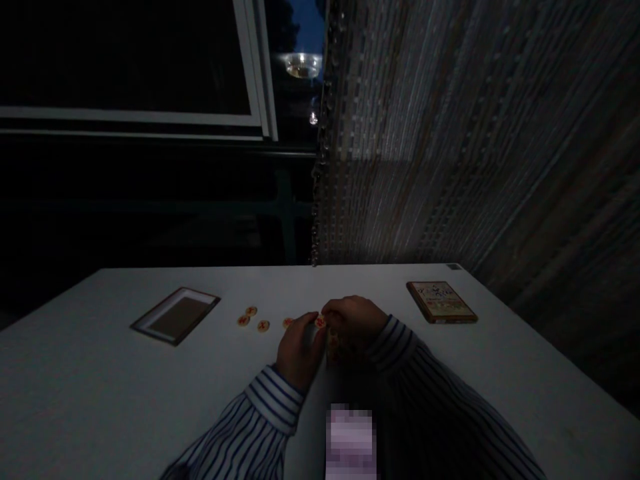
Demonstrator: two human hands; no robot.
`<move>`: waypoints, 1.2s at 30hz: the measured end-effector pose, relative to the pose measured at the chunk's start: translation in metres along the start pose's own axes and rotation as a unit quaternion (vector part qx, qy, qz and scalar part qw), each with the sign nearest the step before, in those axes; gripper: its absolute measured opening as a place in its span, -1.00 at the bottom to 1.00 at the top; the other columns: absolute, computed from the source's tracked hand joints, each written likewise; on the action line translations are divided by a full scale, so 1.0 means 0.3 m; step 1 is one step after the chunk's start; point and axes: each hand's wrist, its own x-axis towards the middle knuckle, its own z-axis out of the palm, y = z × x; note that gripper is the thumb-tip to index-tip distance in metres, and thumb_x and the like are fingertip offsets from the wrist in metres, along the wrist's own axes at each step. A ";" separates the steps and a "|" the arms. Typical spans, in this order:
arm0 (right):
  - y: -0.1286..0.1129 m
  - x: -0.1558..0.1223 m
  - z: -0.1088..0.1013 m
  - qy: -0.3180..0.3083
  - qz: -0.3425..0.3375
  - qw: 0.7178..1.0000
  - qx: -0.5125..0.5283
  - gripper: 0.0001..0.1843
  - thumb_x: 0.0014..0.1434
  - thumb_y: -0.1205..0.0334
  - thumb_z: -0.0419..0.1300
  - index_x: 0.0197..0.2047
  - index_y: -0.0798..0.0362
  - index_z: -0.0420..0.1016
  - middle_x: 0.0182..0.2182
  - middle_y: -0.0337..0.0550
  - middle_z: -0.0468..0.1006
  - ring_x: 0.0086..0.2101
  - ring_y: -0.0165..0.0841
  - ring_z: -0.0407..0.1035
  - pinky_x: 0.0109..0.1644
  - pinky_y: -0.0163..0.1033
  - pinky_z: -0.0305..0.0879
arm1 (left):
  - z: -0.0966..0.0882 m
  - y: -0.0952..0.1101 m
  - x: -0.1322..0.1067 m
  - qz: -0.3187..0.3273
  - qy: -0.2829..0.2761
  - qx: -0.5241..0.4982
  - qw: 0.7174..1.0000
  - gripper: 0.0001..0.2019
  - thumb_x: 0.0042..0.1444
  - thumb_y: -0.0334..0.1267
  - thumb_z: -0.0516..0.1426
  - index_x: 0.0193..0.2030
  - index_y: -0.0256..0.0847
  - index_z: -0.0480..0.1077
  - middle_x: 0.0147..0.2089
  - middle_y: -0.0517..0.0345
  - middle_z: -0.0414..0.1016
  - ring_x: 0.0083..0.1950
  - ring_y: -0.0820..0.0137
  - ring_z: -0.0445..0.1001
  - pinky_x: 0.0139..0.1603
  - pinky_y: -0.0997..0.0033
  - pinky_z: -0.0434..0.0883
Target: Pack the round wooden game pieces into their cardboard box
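Observation:
My left hand and my right hand meet at the middle of a white table, both curled. Between their fingertips sits a small round wooden disc with a red mark, and more such discs show under my right hand. Several loose discs lie on the table just left of my hands. Both arms wear striped sleeves.
An open shallow box tray lies at the left of the table. A flat printed box lid lies at the right. A dark window stands behind the table on the left and a bead curtain hangs on the right.

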 end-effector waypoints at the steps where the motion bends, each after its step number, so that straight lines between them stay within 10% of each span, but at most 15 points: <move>1: -0.003 0.000 0.004 0.001 -0.001 1.000 0.000 -0.68 0.08 0.17 -0.06 -0.16 -0.05 0.42 -0.28 -0.19 0.52 -0.25 -0.29 0.38 -0.25 -0.28 0.19 | -0.001 0.002 0.000 0.006 -0.001 0.002 1.000 -0.76 0.02 -0.28 0.07 -0.14 -0.24 0.28 -0.20 0.03 0.45 -0.15 0.34 0.42 -0.15 0.33 0.39; 14: 0.015 -0.017 -0.005 0.013 -0.007 0.999 0.046 -0.71 0.05 0.18 -0.01 -0.19 -0.04 0.45 -0.31 -0.23 0.53 -0.27 -0.38 0.37 -0.22 -0.34 0.17 | -0.002 0.029 -0.001 -0.046 -0.018 -0.055 0.997 -0.75 -0.01 -0.24 0.10 -0.16 -0.23 0.30 -0.20 0.04 0.46 -0.17 0.34 0.44 -0.14 0.30 0.39; 22: 0.015 -0.016 -0.005 0.015 -0.016 0.998 0.051 -0.71 0.06 0.20 -0.01 -0.17 -0.04 0.44 -0.27 -0.22 0.52 -0.23 -0.37 0.37 -0.18 -0.34 0.17 | 0.009 0.045 0.007 -0.230 -0.031 -0.317 0.919 -0.77 -0.11 -0.24 0.16 -0.29 -0.29 0.33 -0.36 0.06 0.50 -0.30 0.39 0.50 -0.27 0.40 0.46; 36: 0.007 -0.029 -0.013 -0.010 -0.017 0.999 0.027 -0.67 0.09 0.17 -0.05 -0.09 -0.10 0.38 -0.26 -0.23 0.52 -0.24 -0.33 0.38 -0.25 -0.29 0.19 | -0.010 0.045 0.021 -0.272 -0.026 -0.363 0.891 -0.75 -0.15 -0.18 0.19 -0.34 -0.31 0.42 -0.35 0.04 0.54 -0.30 0.35 0.51 -0.24 0.37 0.46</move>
